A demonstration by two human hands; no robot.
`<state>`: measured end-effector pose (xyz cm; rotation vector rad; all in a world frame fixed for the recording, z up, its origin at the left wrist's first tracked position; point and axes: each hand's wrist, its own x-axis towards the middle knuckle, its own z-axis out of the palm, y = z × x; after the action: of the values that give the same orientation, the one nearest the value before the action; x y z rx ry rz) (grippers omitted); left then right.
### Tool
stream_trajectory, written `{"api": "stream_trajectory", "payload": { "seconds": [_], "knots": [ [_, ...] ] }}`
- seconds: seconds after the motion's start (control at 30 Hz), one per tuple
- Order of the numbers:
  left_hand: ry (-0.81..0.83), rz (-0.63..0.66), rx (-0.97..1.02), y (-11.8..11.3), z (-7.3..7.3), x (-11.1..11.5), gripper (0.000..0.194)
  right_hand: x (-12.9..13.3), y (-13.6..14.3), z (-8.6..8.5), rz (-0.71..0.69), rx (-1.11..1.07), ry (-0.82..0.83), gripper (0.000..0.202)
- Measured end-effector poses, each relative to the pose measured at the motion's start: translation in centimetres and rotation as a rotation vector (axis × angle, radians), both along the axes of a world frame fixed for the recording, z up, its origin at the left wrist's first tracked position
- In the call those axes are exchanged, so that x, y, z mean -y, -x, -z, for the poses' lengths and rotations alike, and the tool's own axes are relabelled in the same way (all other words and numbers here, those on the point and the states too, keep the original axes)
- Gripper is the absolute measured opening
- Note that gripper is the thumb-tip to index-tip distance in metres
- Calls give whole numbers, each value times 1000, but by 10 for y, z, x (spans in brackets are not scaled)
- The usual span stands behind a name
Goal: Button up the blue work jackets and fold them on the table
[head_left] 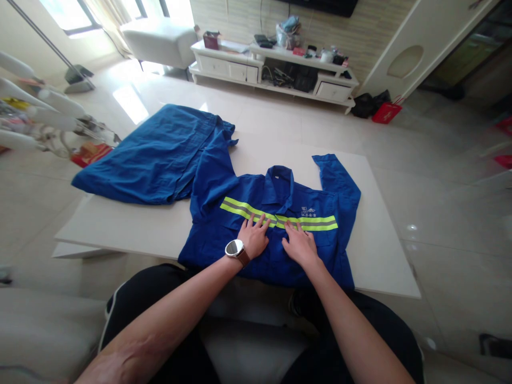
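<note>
A blue work jacket (248, 250) lies front side up across the table, its collar pointing away from me. A yellow-green and grey reflective stripe (320, 223) crosses its chest, with a white logo above it on the right. My left hand (254, 237), with a watch on the wrist, rests flat on the jacket front, fingers spread over the stripe. Beside it my right hand (300, 242) lies the same way, fingertips at the stripe near the front opening. Another blue garment (148, 154) lies at the table's left, touching the jacket's sleeve.
The white table (384, 240) ends close to my knees. Beyond it stands a low white TV cabinet (228, 68) with items on top. A pale ottoman (160, 40) is at the back left, a red bag (387, 112) at the back right, a white rack (52, 114) at left.
</note>
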<state>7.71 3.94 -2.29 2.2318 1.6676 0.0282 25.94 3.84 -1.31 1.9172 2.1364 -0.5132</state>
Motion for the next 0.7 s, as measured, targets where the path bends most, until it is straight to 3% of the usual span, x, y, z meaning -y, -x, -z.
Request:
{"api": "stream_trajectory", "payload": {
  "seconds": [0.2,0.7],
  "knots": [
    [22,-67,-47,-13,-8,-2,66,-3,9,-8,31,-3,4,61],
    [4,-66,-58,-17,-1,-1,67,-3,18,-8,55,41,56,67]
  ]
}}
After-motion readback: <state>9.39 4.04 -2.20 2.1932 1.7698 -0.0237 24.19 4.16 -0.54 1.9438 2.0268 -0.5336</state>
